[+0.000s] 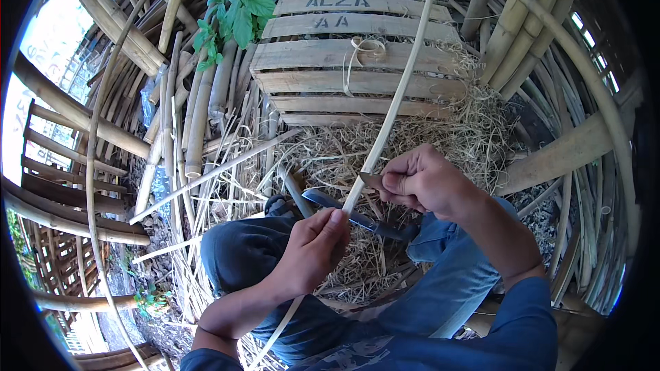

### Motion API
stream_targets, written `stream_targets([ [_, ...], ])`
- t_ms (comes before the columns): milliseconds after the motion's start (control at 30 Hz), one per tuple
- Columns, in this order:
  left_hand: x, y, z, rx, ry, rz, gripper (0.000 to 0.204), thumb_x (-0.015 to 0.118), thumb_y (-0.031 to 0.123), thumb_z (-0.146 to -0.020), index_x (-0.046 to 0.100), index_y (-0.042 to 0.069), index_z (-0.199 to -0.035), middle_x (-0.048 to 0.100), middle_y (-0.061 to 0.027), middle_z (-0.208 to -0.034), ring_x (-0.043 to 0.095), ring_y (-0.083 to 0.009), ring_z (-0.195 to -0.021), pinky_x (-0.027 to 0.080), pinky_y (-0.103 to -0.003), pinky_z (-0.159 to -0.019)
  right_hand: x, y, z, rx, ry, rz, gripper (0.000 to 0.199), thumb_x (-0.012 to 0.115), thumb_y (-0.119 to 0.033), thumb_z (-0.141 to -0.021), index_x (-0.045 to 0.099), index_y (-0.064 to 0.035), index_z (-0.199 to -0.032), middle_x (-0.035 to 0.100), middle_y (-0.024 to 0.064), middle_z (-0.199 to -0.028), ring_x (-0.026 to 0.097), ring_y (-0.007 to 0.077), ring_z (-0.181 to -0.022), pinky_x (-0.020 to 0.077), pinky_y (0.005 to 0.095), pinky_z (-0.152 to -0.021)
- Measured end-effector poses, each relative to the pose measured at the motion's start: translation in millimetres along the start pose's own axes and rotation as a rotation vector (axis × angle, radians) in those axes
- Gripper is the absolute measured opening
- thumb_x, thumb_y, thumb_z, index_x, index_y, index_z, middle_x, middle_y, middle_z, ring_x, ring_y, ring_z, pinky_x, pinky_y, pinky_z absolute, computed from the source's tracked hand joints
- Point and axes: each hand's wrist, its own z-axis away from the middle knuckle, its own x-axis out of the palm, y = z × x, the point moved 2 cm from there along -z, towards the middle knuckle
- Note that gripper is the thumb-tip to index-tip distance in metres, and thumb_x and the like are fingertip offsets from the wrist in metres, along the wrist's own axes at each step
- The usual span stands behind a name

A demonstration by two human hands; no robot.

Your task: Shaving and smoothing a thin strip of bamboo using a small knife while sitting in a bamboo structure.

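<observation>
My left hand (317,247) is closed in a pinch around a long, pale bamboo strip (393,113), which runs up past the far edge of the view and down below the hand toward my lap. A little farther up the strip, my right hand (419,182) is closed on a small knife, its short brownish blade (372,181) lying against the strip. The knife's handle is hidden inside my fingers. Under the strip, between my knees, rests a dark bluish, long object (344,213) whose kind I cannot make out.
Pale shavings (481,113) cover the ground ahead, beside a slatted wooden crate (295,55) with a curled strip (368,48) on top. Bamboo poles (199,124) and loose strips lie left. Thick bamboo poles (570,158) stand and lean at right. A leafy plant (240,14) grows by the crate.
</observation>
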Motion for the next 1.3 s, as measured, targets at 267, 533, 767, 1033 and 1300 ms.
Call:
stream_targets([
  [267,6.4,-18.8,6.2,-0.075,-0.073,-0.059,0.034,0.038,0.030,-0.099,0.048,0.006,-0.077,0.040,0.0048,-0.060,0.035,-0.0026,-0.049,0.029,-0.019,-0.045,-58.5,-15.4,-3.8,-0.179,0.315,-0.108,0.020,0.047,0.002,-0.083,0.053,-0.0015,-0.064,0.050,0.0023,-0.053,0.035,0.0044,-0.037,0.0253,0.0205,-0.033],
  [533,1.0,-15.8,2.6,-0.024,-0.002,-0.078,0.033,0.038,0.030,-0.099,0.046,0.006,-0.077,0.039,0.0048,-0.063,0.034,-0.0027,-0.054,0.029,-0.020,-0.049,-4.7,16.0,-1.4,0.014,-0.124,0.120,0.022,0.047,-0.011,-0.093,0.057,-0.0037,-0.075,0.047,-0.0019,-0.055,0.036,0.0035,-0.041,0.0288,0.0192,-0.039],
  [767,0.4,-10.3,-0.3,0.058,0.000,-0.020,0.032,0.037,0.028,-0.099,0.046,0.005,-0.078,0.040,0.0042,-0.065,0.033,-0.0026,-0.056,0.028,-0.019,-0.049,15.4,22.3,-1.1,-0.439,0.035,0.534,0.033,0.053,-0.031,-0.092,0.052,-0.0012,-0.078,0.045,0.0043,-0.054,0.050,0.0138,-0.051,0.0373,0.0325,-0.048],
  [1033,1.3,-7.7,0.2,0.122,0.083,-0.029,0.033,0.039,0.028,-0.099,0.049,0.004,-0.078,0.039,0.0047,-0.063,0.032,-0.0028,-0.054,0.026,-0.020,-0.047,21.0,23.3,-1.8,-0.833,0.288,0.896,0.023,0.049,-0.020,-0.092,0.046,-0.0018,-0.079,0.051,0.0129,-0.058,0.055,0.0303,-0.048,0.0409,0.0396,-0.044],
  [1300,5.5,-8.1,0.8,0.188,0.133,-0.097,0.034,0.038,0.028,-0.099,0.048,0.005,-0.076,0.037,0.0052,-0.060,0.030,-0.0031,-0.053,0.025,-0.020,-0.047,22.0,19.8,-2.7,-0.953,0.394,1.046,0.022,0.049,-0.019,-0.091,0.045,-0.0029,-0.077,0.050,0.0110,-0.058,0.055,0.0283,-0.046,0.0417,0.0378,-0.041],
])
